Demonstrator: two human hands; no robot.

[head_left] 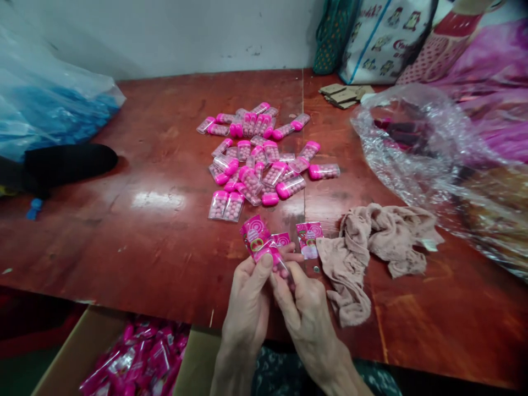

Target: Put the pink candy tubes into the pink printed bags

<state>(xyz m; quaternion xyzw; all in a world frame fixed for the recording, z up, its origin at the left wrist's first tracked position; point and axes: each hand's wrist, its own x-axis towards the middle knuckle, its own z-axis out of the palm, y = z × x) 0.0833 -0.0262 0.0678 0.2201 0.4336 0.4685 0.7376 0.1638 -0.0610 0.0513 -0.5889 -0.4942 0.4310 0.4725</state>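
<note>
Low on the left, a cardboard box (74,352) already holds a heap of wrapped pink packs. At the near edge of the tabletop (144,236) the left hand (247,308) and right hand (305,319) together grip one pink-capped candy tube (277,262) with a pink label (254,234) against it (print too small to read). Beyond them the pile of unlabelled tubes (259,159) waits; a beige cloth (371,247) lies to the right.

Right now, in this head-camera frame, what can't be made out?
- Small pink-capped case between the left hand and right hand: its lower part is hidden by the fingers.
- Printing on the pink label above it: too small to read.
- Cardboard box of pink packs: cut off by the bottom edge.
- Contents of the clear plastic bag: blurred by crinkled film.
</note>
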